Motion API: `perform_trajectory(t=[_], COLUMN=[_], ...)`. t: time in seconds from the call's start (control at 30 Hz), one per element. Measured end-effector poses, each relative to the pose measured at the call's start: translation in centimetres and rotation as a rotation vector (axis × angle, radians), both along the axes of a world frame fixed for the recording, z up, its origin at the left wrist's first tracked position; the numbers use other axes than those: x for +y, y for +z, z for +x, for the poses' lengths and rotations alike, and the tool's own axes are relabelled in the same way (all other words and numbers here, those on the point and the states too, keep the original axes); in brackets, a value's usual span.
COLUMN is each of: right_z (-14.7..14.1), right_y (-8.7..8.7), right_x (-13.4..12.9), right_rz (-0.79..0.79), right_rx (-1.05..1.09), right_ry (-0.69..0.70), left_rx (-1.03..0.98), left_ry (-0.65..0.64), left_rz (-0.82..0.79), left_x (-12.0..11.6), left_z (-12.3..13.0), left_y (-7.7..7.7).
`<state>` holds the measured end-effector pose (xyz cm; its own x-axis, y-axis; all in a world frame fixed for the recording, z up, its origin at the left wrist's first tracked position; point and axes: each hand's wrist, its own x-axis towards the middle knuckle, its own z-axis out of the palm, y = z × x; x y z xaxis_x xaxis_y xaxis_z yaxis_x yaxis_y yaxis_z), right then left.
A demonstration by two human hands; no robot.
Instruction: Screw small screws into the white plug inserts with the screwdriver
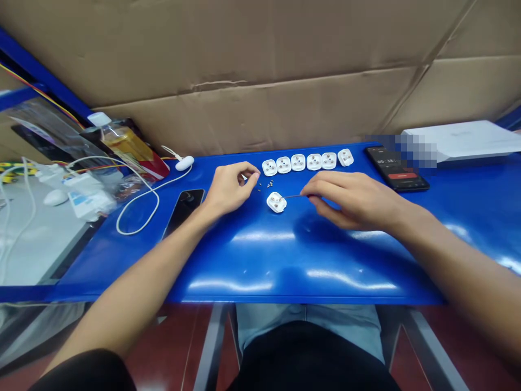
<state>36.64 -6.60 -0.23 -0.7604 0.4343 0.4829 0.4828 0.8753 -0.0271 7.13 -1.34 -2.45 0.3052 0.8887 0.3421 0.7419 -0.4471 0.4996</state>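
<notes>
A small white plastic piece [277, 202] with metal parts inside lies on the blue table, between my hands. My right hand [342, 198] pinches a thin dark rod [295, 196], whose far end reaches the white piece. My left hand [234, 187] is closed, thumb and forefinger together, just left of some tiny brass-coloured screws [270, 184]; whatever it may hold is too small to make out. Behind, several similar white pieces [298, 162] stand in a row, with one [345, 157] slightly apart at the right end.
A dark phone [396, 168] and a white box [464, 142] lie at the right. On the left are another phone [185, 209], a looped white cable [157, 202], a bottle [132, 149] and white adapters [87, 195]. Cardboard [252, 70] lines the back.
</notes>
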Motion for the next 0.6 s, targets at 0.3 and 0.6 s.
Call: perform_trajectory(t=[0.3, 0.6], right_z=[0.0, -0.1], right_y=[0.1, 0.0], right_x=[-0.1, -0.1], right_rz=[-0.013, 0.006], right_rx=[-0.025, -0.041], right_ry=[0.023, 0.024], left_rx=[0.184, 0.09], left_ry=[-0.117, -0.112], left_rz=[-0.133, -0.133], left_x=[0.7, 0.2], left_z=[-1.1, -0.1], left_y=[-0.5, -1.6])
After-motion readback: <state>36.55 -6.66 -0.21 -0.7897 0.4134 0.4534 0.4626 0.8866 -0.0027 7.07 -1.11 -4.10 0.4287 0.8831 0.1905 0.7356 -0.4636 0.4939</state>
